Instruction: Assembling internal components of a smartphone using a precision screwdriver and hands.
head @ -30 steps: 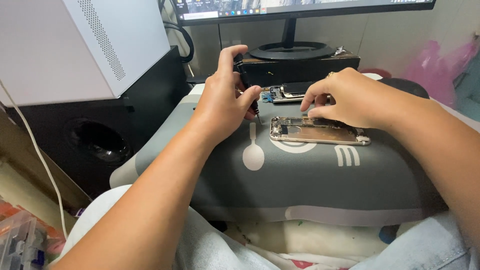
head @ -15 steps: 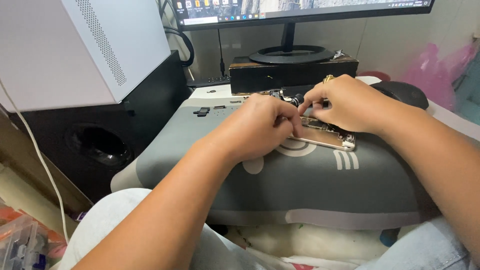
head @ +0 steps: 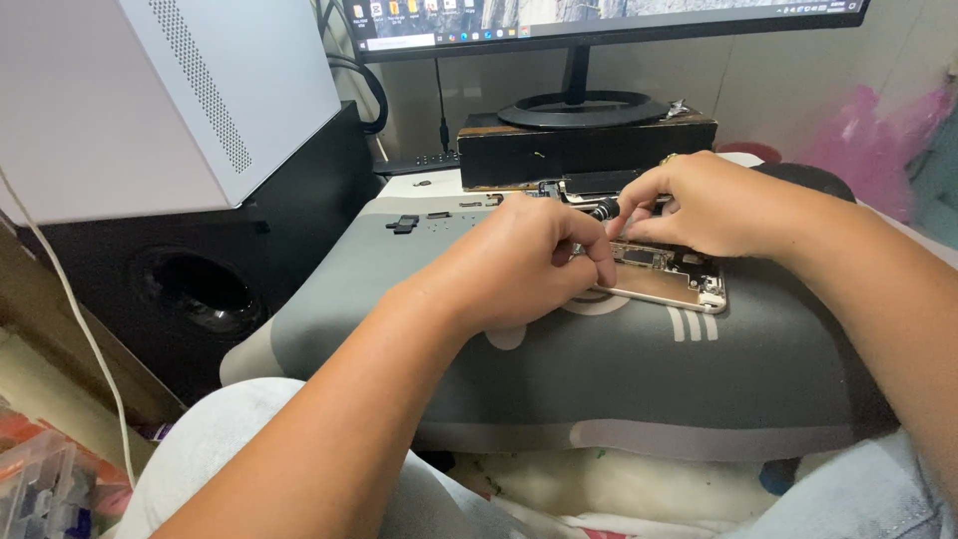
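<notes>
Where the opened phone [head: 667, 282] lies, back shell down and internals exposed, it rests on a grey mat [head: 639, 379] spread over the person's lap, in front of the monitor stand. The shell appears thin, stiff metal and light; the boards and connectors inside are likely fragile and should not bear pressure. Hold is best taken at the long side rails or the corners, never on the exposed parts. The smooth shell may slide on the mat, so it needs steadying from above.

The left hand [head: 524, 269] lies curled over the phone's near-left end, fingers bent down onto it; whether they pinch a small part cannot be told. The right hand [head: 714, 205] sits at the far edge, fingers closed round a slim dark screwdriver [head: 605, 210] with its tip directed into the phone.

Small dark parts [head: 404, 224] lie loose on the mat's far-left area, well apart from the phone. Beyond stands a dark wooden block [head: 589, 148] carrying the monitor foot [head: 582, 108]. To the left are a white case [head: 150, 100] and a black speaker [head: 200, 289].
</notes>
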